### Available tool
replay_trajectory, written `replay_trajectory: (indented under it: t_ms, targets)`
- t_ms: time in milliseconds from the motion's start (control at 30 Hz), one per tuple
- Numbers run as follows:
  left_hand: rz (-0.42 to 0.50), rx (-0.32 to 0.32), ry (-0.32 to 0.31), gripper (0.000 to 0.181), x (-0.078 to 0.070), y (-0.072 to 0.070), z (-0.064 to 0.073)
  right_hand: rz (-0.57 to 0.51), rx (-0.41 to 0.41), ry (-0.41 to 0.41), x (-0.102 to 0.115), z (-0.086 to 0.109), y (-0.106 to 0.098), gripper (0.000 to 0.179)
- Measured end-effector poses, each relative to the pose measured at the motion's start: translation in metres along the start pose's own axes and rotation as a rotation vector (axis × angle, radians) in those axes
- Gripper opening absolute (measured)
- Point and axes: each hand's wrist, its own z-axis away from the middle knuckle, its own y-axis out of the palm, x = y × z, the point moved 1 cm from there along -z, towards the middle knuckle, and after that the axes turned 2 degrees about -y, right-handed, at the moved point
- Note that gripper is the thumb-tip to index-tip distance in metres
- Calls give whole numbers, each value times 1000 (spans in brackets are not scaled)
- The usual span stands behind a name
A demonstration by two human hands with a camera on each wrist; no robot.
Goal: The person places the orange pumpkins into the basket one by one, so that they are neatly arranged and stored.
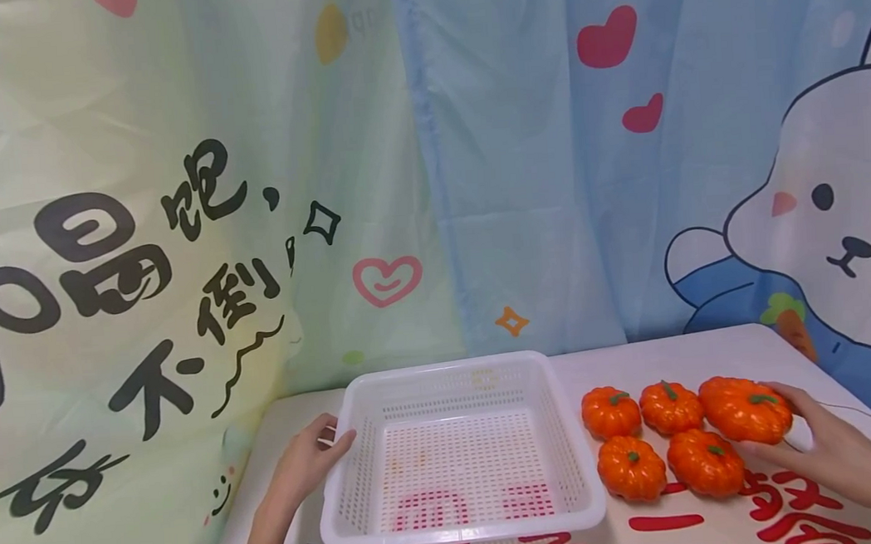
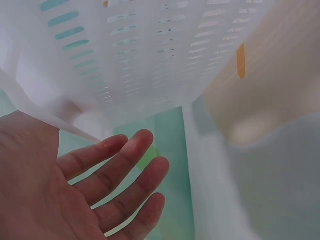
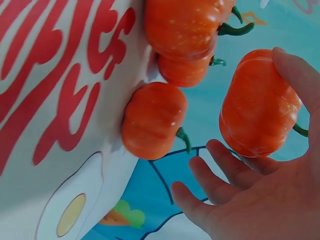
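Observation:
A white perforated plastic basket (image 1: 462,535) stands on the table, with nothing seen inside it. At its left rim is my left hand (image 1: 313,454), its thumb lying over the edge. The left wrist view shows the fingers (image 2: 122,187) spread and relaxed below the basket wall (image 2: 145,80), apart from it. Small orange pumpkins with green stems, such as this front pumpkin (image 1: 631,470), sit grouped right of the basket. My right hand (image 1: 812,432) holds one pumpkin (image 3: 260,102) between thumb and fingers, raised off the table in the right wrist view.
The white table (image 1: 754,344) bears large red lettering and a printed egg (image 3: 72,215). A printed curtain (image 1: 504,176) hangs close behind the table and along its left side. A thin cord (image 1: 855,407) lies at the far right.

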Motion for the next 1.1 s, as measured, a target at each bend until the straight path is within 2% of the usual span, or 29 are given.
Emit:
replay_trajectory:
  t_ms: [300,700,1100]
  targets:
    - [-1,-3,4,28,-2,-1,2,41,2,-56,19,-5,-2,110]
    - [-1,-10,14,27,0,0,0,-28,18,-205,56,-5,0,101]
    - [14,-9,4,25,0,0,0,9,49,-230,91,-7,10,104]
